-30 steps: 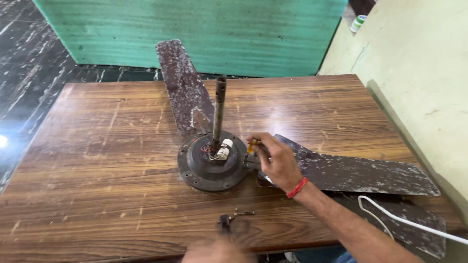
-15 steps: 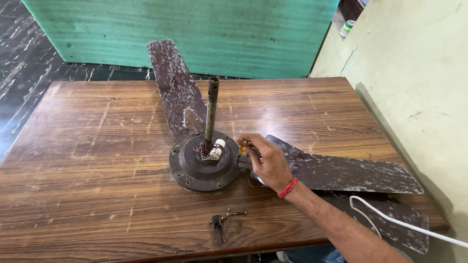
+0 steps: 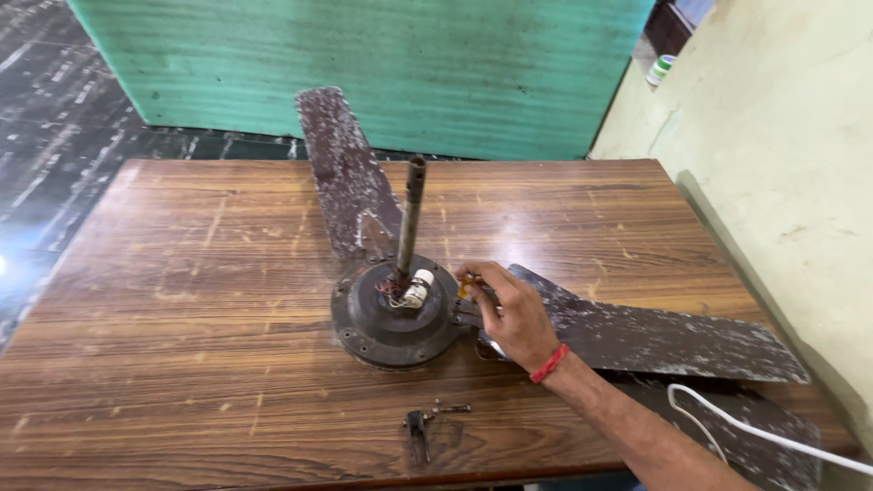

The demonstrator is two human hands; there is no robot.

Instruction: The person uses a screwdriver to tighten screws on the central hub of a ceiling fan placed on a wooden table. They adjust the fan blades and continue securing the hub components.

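Your right hand [image 3: 512, 314] pinches a small orange-handled tool [image 3: 465, 289] against the rim of the round dark metal ceiling-fan motor housing [image 3: 396, 314], mid-table on the brown wood-grain table [image 3: 182, 300]. Rusty downrod [image 3: 410, 214] stands upright from the hub. Speckled brown fan blade [image 3: 673, 338] lies under your wrist. Loose screws [image 3: 435, 414] near front edge. Left hand out of view.

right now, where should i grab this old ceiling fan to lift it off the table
Probably by the upright metal rod rising from the round motor housing, gripped from above: it stands clear and central. The flat blades lie against the wooden table, offering little edge.
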